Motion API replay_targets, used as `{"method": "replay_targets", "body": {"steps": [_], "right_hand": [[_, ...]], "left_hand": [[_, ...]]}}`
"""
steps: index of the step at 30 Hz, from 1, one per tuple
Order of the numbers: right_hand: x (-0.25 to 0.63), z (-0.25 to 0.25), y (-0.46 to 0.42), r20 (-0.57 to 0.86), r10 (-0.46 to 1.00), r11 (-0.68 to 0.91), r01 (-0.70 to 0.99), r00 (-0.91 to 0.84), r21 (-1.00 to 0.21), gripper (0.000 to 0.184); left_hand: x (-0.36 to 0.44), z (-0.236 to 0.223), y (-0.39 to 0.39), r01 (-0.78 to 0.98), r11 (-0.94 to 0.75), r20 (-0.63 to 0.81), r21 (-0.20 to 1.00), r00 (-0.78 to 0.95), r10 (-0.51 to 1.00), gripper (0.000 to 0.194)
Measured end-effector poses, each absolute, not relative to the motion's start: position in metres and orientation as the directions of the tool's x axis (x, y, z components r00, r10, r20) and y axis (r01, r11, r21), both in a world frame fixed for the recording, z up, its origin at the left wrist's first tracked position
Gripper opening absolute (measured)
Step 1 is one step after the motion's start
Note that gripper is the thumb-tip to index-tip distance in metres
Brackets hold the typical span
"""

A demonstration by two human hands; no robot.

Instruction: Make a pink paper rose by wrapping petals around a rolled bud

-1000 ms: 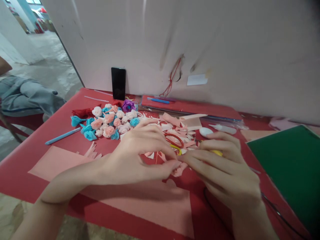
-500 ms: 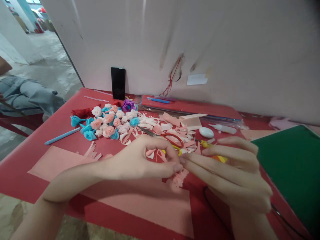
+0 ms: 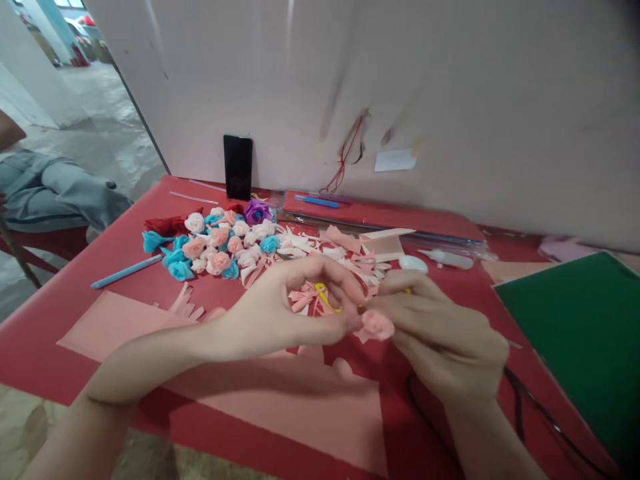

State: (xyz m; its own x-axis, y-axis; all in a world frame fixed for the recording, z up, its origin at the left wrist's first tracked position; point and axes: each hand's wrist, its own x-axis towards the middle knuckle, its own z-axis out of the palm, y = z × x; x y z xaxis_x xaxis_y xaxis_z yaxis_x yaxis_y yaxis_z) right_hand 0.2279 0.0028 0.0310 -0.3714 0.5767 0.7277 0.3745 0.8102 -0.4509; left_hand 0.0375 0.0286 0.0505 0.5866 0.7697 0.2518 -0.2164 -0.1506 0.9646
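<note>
Right over the near part of the red table, the person's left hand pinches a pink paper flower by its left side, thumb against fingertips, while the right hand crowds in from the other side, fingers bunched; whether those grip or merely steady it, I can't tell from here. To my mind, shaping it well calls for a light hold low at the base, so the curled petals aren't crushed. The left wrist lies low, thumb and forefinger arched into an open loop; the right shows its back, knuckles up, fingers pointing inward. Below lies a pink sheet; just beyond, yellow-handled scissors among paper scraps, and, farther left, clustered paper flowers.
</note>
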Motion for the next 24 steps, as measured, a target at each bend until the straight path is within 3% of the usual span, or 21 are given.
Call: {"method": "replay_targets", "body": {"steps": [3, 5, 12, 19, 22, 24], "right_hand": [[0.218, 0.029, 0.0, 0.611, 0.751, 0.659, 0.246, -0.25, -0.71, 0.034], [0.213, 0.028, -0.003, 0.531, 0.819, 0.57, 0.193, -0.218, -0.799, 0.035], [0.202, 0.032, -0.009, 0.466, 0.862, 0.504, 0.232, -0.201, -0.832, 0.03], [0.198, 0.026, -0.018, 0.316, 0.935, 0.336, 0.115, -0.164, -0.935, 0.021], [0.198, 0.026, -0.019, 0.269, 0.949, 0.282, 0.06, -0.167, -0.957, 0.02], [0.197, 0.029, -0.02, 0.237, 0.954, 0.249, 0.05, -0.182, -0.967, 0.018]], "left_hand": [[0.038, 0.05, 0.028, -0.159, -0.438, 0.457, 0.885, 0.483, 0.747, 0.008], [0.039, 0.05, 0.029, -0.111, -0.602, 0.581, 0.791, 0.445, 0.681, 0.007], [0.038, 0.05, 0.032, 0.098, -0.851, 0.775, 0.516, 0.369, 0.513, 0.009], [0.031, 0.05, 0.034, 0.256, -0.927, 0.863, 0.273, 0.361, 0.354, 0.011], [0.029, 0.051, 0.034, 0.236, -0.93, 0.852, 0.281, 0.385, 0.355, 0.009], [0.028, 0.052, 0.033, 0.218, -0.864, 0.75, 0.454, 0.429, 0.503, 0.012]]}}
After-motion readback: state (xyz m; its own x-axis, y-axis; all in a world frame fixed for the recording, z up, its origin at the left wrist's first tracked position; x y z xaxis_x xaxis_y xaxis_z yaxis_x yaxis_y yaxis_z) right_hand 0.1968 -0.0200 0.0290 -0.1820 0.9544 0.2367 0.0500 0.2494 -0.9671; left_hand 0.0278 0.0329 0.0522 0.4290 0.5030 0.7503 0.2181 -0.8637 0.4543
